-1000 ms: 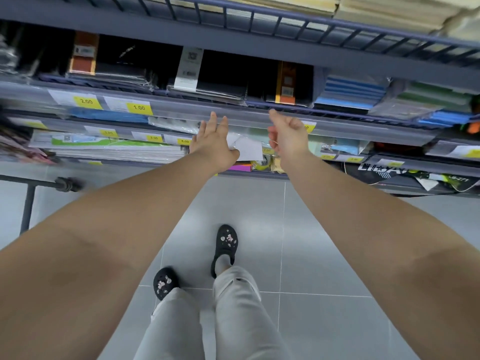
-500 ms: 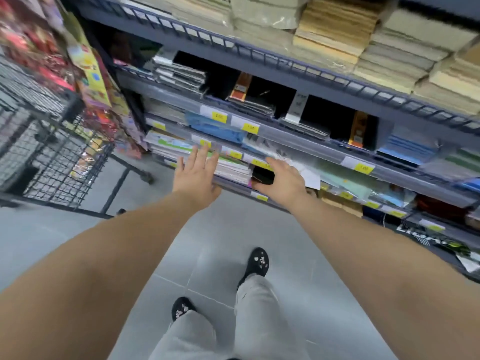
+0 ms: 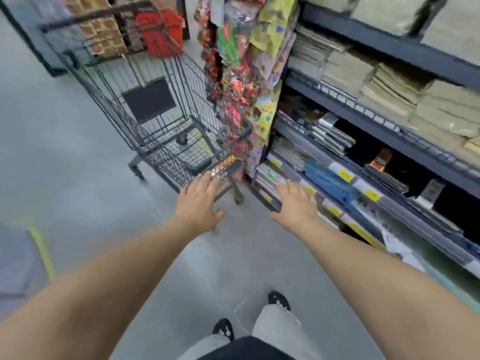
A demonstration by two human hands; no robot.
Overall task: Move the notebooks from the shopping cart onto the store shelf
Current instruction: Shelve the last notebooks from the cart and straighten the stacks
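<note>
A dark wire shopping cart stands in the aisle to the left, its near end holding a flat item with a striped orange edge, blurred. My left hand is open, fingers spread, just short of that near end of the cart. My right hand is open and empty, hovering in front of the lower shelf of the store shelving at right. Stacks of notebooks and blue packs lie on the shelves behind yellow price labels.
Hanging packets of colourful goods fill the shelf end between cart and shelving. Upper shelves carry piles of beige paper pads. A red basket sits beyond the cart. Grey tiled floor spreads to the left; my feet are below.
The view has swung left from the shelf to the cart. Both hands have left the shelf and moved left; the left hand now reaches the cart's near end, both empty.
</note>
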